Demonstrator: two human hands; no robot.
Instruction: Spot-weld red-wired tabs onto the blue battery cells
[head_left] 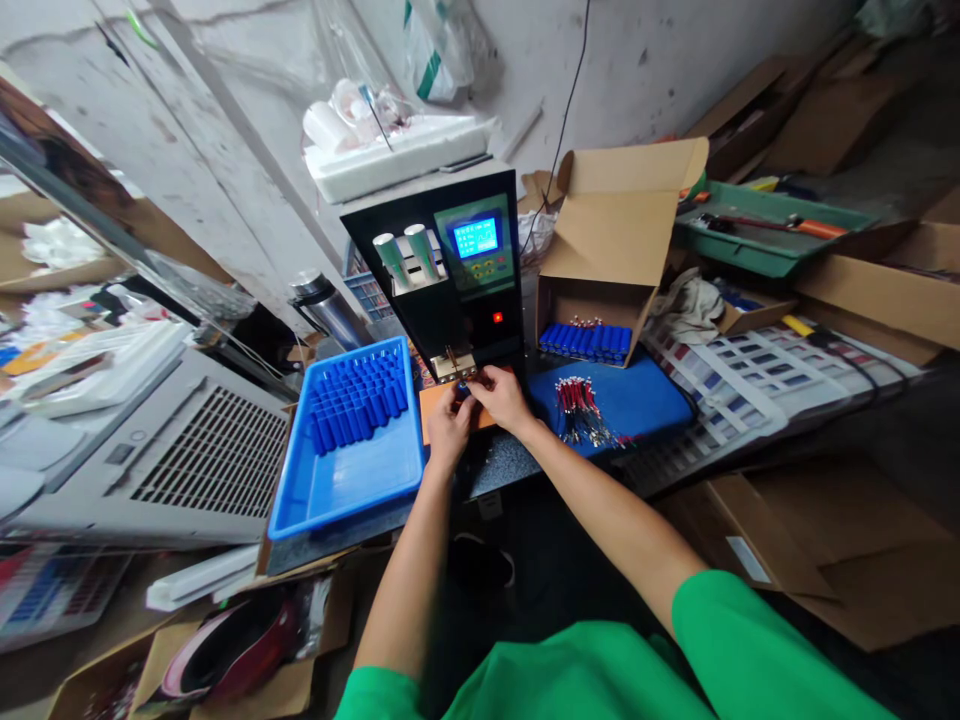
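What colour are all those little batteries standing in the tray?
The batteries are deep blue, as the head view shows.

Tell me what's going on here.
A person's left hand and right hand meet at the foot of a boxy black machine with a lit blue screen. The left hand holds a small dark blue piece, mostly hidden, with the right hand close against it. Blue cylinders fill part of a blue plastic tray to the left; more sit in an open brown cardboard box to the right.
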